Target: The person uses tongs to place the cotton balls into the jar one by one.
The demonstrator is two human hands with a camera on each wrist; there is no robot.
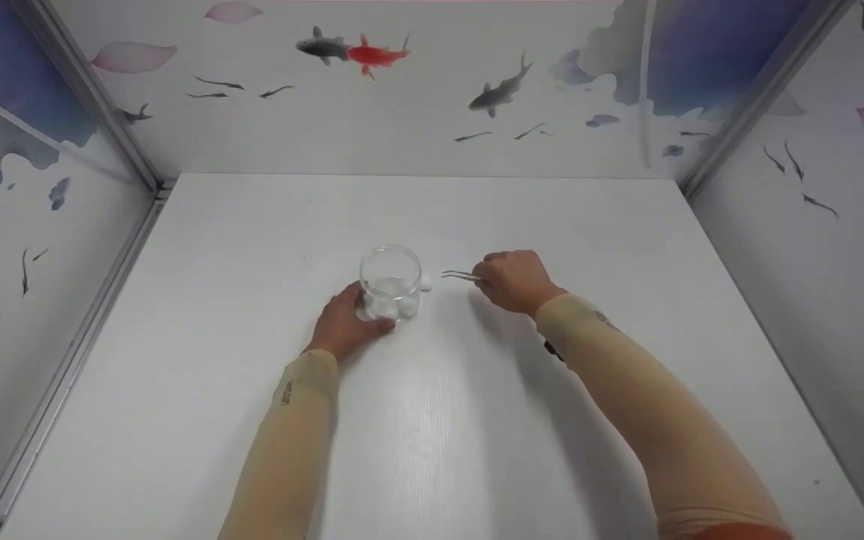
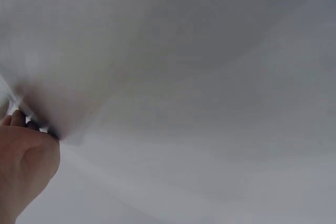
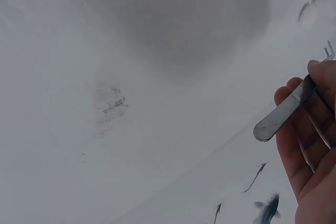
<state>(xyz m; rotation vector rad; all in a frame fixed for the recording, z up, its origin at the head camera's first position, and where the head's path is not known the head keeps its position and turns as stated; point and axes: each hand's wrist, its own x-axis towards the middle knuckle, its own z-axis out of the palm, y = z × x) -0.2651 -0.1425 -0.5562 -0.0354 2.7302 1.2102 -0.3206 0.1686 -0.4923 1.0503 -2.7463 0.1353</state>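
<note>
A clear round jar (image 1: 391,271) stands on the white table with several white balls (image 1: 406,307), like cotton balls, at its bottom. My left hand (image 1: 343,324) holds the jar low down from the left, thumb in front and fingers partly hidden behind it. Just right of the jar lies one more white ball (image 1: 426,283). Metal tweezers (image 1: 462,276) are pinched in my right hand (image 1: 516,280), their slim tips apart and pointing left toward that ball without touching it. In the right wrist view the rounded end of the tweezers (image 3: 273,124) shows below the fingers.
The white tabletop (image 1: 252,217) reaches a back wall (image 1: 417,135) printed with fish. Side panels (image 1: 822,247) with the same print and metal rails (image 1: 79,360) border it. A grey smudge (image 3: 113,103) marks the surface in the right wrist view.
</note>
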